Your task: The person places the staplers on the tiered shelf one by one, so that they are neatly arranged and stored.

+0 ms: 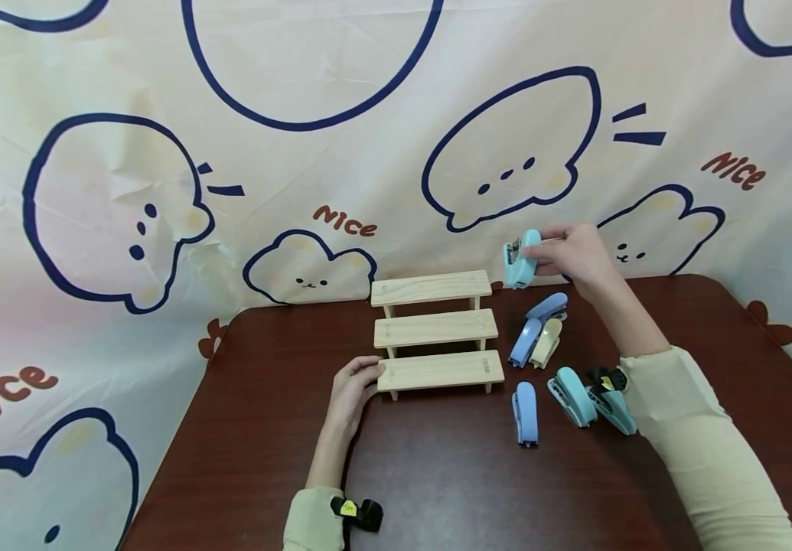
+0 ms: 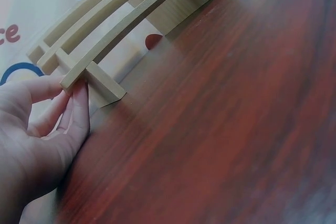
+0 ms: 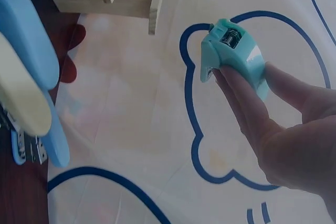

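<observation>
A small turquoise stapler (image 1: 521,259) is pinched between the thumb and fingers of my right hand (image 1: 571,256), raised above the back of the table. In the right wrist view, the same stapler (image 3: 234,56) shows its metal end. My left hand (image 1: 353,390) grips the left end of the lowest step of a three-tier wooden rack (image 1: 440,371). Seen from the left wrist, the thumb lies at the board's corner and the fingers reach under it at the rack (image 2: 105,51).
Right of the rack lie two blue staplers (image 1: 525,342) and a cream stapler (image 1: 545,343), close together. Nearer sit another blue stapler (image 1: 525,413) and two turquoise staplers (image 1: 572,396), one partly behind the right wrist's camera. A patterned cloth (image 1: 299,176) hangs behind the brown table (image 1: 265,428).
</observation>
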A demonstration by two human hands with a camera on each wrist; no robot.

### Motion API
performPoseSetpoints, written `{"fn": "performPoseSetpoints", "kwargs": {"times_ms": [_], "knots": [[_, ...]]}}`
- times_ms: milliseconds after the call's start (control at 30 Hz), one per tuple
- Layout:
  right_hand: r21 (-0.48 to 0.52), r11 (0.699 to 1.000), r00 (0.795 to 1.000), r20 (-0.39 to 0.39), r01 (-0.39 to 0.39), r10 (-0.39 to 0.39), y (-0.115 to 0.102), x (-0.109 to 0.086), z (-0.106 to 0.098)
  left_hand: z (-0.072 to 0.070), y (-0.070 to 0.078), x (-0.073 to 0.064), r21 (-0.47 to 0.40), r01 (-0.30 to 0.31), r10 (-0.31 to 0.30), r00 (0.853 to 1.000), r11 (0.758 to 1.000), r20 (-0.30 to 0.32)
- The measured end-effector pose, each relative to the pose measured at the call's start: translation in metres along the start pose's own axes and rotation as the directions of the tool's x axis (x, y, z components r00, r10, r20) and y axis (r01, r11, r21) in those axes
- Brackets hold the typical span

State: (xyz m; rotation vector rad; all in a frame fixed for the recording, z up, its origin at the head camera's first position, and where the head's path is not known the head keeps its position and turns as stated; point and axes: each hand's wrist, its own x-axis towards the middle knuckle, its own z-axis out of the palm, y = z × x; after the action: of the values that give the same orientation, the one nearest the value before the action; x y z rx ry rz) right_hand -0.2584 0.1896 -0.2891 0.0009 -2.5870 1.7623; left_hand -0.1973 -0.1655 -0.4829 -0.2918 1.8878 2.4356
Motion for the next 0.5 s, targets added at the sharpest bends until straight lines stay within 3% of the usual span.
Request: {"fn": "performPoseSetpoints", "kwargs": {"times_ms": [500], "knots": [[-0.034, 0.999, 0.998, 0.058, -0.009, 0.011, -0.017, 0.021, 0.037, -0.001, -0.001, 0.001, -0.024, -0.018, 0.019, 1.000, 1.000, 0.008]]}}
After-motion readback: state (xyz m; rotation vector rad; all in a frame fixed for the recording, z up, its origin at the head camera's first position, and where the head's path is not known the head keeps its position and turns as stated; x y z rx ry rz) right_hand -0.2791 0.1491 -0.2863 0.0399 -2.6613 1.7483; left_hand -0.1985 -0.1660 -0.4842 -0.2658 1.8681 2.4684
